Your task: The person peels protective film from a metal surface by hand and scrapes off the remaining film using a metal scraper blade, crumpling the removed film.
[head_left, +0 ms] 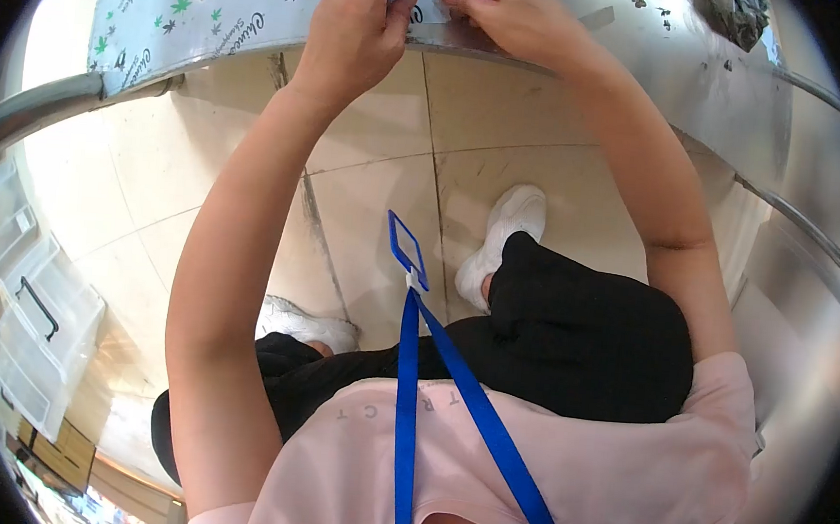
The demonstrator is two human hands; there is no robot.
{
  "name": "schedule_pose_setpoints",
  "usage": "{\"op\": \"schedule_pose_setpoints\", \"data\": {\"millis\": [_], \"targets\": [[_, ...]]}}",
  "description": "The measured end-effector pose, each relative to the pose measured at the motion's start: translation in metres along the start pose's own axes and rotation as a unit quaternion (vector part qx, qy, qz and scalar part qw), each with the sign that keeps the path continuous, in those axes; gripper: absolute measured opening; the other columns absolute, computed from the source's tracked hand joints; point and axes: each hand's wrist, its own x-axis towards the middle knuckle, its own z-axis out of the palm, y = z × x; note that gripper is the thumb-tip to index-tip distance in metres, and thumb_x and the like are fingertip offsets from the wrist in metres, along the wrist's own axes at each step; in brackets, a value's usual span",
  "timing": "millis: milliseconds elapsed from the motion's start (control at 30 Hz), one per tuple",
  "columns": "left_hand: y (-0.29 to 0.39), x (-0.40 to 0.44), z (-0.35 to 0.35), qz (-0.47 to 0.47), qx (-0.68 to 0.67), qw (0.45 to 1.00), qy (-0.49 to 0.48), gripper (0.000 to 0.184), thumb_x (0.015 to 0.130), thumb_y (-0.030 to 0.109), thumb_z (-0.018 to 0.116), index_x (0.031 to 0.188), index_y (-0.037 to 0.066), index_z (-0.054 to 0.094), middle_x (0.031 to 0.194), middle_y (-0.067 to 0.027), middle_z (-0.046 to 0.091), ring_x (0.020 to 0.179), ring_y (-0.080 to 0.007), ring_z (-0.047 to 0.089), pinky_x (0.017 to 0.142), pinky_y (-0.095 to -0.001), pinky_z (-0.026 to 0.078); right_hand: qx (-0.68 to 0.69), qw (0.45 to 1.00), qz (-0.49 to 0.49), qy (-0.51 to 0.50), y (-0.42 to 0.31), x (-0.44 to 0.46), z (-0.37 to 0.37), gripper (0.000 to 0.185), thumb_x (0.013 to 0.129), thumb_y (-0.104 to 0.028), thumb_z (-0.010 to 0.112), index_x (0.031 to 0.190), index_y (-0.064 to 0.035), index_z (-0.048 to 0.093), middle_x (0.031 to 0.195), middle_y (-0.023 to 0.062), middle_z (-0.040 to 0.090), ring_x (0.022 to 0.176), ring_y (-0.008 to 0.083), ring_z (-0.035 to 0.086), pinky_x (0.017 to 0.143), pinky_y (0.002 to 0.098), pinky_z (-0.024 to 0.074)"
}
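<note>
A pale blue sheet [224,5], printed with green and black leaves and lettering, covers the left part of a metal tabletop [685,96]. My left hand [358,29] is over the sheet's right part, its fingers curled and its thumb bent toward them. The upper frame edge cuts off part of that hand, and whatever it grips is hidden. Just to the right, my right hand [501,10] pinches at the sheet's right edge, close to the table's front rim. A small whitish, see-through bit shows at those fingertips; its kind is unclear.
A crumpled dark plastic bag [734,16] and dark scraps [653,1] lie on the metal at the right. Metal rails [41,114] run beside the table. Clear boxes [47,309] with black handles stand at left. A blue lanyard [408,407] hangs over the tiled floor [376,200].
</note>
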Motion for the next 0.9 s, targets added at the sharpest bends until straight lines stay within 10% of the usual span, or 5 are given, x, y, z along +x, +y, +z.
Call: {"op": "schedule_pose_setpoints", "data": {"millis": [100,300,700,900], "targets": [[-0.009,0.003,0.003,0.039,-0.053,0.997,0.031,0.021,0.073,-0.008,0.051,0.092,0.0,0.049,0.084,-0.0161,0.051,0.074,-0.0309,0.052,0.067,-0.0341,0.044,-0.095,0.985,0.144,-0.017,-0.017,-0.002,-0.015,0.027,0.079,-0.021,0.058,0.071,0.0044,0.061,0.071,0.0238,0.06,0.07,0.0369,0.06,0.063,0.041,0.0469],[0.002,-0.001,0.001,0.013,-0.049,0.998,0.034,0.02,0.071,-0.006,0.054,0.089,0.001,0.049,0.082,-0.0146,0.05,0.074,-0.0312,0.051,0.065,-0.0355,0.042,-0.239,0.97,0.006,0.047,-0.001,-0.009,0.018,0.028,0.079,-0.024,0.058,0.069,0.0021,0.06,0.071,0.0239,0.059,0.071,0.0383,0.059,0.063,0.0453,0.0458],[0.029,-0.006,0.026,-0.036,0.164,0.986,0.02,0.02,0.072,0.013,0.063,0.083,0.004,0.049,0.078,-0.0157,0.053,0.077,-0.0364,0.051,0.067,-0.0442,0.041,0.049,0.982,0.154,-0.099,-0.005,0.003,-0.008,0.023,0.079,-0.016,0.054,0.076,0.0051,0.062,0.067,0.0214,0.061,0.06,0.0321,0.06,0.057,0.0403,0.0449],[0.031,0.0,0.035,-0.153,0.11,0.982,0.015,0.015,0.077,0.007,0.053,0.089,0.002,0.045,0.075,-0.0223,0.056,0.074,-0.0421,0.055,0.063,-0.0501,0.042,-0.089,0.986,-0.132,0.051,0.008,0.003,-0.015,0.013,0.078,-0.007,0.054,0.083,0.0011,0.062,0.083,0.0171,0.06,0.077,0.0328,0.059,0.066,0.0384,0.0461]]}}
